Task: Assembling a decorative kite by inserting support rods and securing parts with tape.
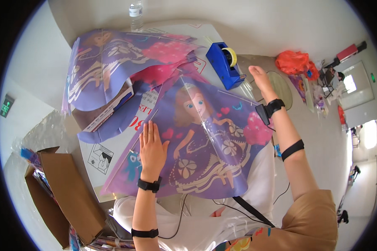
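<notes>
A purple printed kite [205, 154] with a cartoon princess figure lies across my lap and the table's near edge. Thin pale rods run along its sloping sides. My left hand [153, 146] rests flat on the kite's left part, its fingers stretched out beside the rod there. Raised past the kite's right edge, my right hand [262, 83] is seen from its side with the fingers extended, and nothing shows in it. Close to it are several thin white sticks [248, 90] and a blue tape dispenser [223, 67] with a yellowish roll.
More purple kites [100, 71] are stacked at the far left, over an open carton. A water bottle [135, 16] stands behind them. On the floor at left is a brown cardboard box [69, 194]. A red plastic bag [292, 62] lies farther right, and cables cross my lap.
</notes>
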A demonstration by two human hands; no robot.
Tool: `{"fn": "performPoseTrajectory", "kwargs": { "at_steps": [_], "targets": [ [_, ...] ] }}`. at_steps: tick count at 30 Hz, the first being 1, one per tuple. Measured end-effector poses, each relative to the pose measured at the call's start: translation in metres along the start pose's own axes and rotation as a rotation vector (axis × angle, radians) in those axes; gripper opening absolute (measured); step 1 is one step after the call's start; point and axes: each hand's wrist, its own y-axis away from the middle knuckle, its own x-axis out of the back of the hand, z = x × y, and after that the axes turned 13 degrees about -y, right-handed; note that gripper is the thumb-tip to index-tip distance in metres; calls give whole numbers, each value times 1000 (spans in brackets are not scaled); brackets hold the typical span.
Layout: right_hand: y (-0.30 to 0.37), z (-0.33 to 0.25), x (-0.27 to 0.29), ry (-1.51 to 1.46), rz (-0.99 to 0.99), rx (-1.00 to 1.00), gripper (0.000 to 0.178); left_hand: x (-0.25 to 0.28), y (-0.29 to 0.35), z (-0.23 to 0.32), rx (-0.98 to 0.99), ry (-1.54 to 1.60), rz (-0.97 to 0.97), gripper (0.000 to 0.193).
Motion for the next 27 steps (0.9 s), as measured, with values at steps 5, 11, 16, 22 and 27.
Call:
{"fn": "performPoseTrajectory", "kwargs": {
  "at_steps": [5, 11, 16, 22, 27],
  "targets": [
    [-12, 11, -5, -129, -248, -343, 39, 7, 3, 0, 9, -14, -59, 71],
    [-22, 11, -10, -251, -215, -533, 31, 5, 4, -1, 7, 11, -73, 70],
    [-22, -4, -15, -297, -169, -456, 34, 5, 5, -3, -5, 20, -62, 69],
    [1, 2, 4, -46, -130, -439, 35, 5, 5, -4, 4, 46, -48, 70],
    [9, 26, 12, -159, -212, -539, 29, 5, 5, -4, 16, 30, -50, 71]
  ]
}}
